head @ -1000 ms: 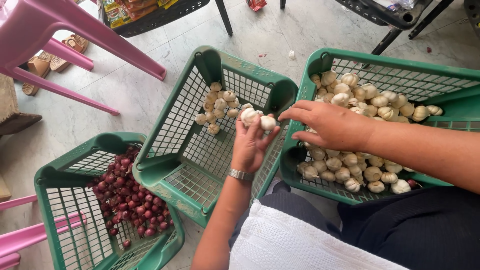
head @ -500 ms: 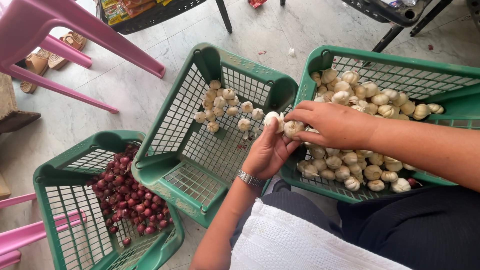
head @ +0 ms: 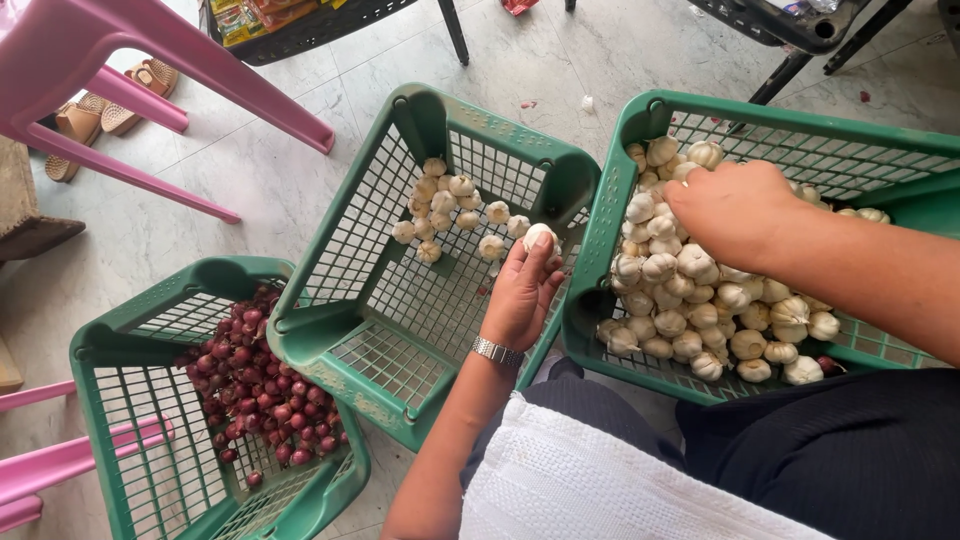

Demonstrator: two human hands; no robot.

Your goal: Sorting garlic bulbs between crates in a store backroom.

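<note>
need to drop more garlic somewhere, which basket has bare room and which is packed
The middle basket has most bare mesh: its near half and left wall, below the small garlic cluster at the far end. The left hand holds a garlic bulb over its right rim. The right basket is packed under the right hand; the left basket is half full of red onions.

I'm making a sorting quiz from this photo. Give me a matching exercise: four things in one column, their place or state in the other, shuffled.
Things:
1. left hand
2. right hand
3. red shallots
4. pink chair

Places or states:
A. in the leftmost basket
B. holds a garlic bulb over the middle basket
C. stands on the floor, upper left
D. rests on the garlic pile in the right basket

Pairs: 1-B, 2-D, 3-A, 4-C
</note>
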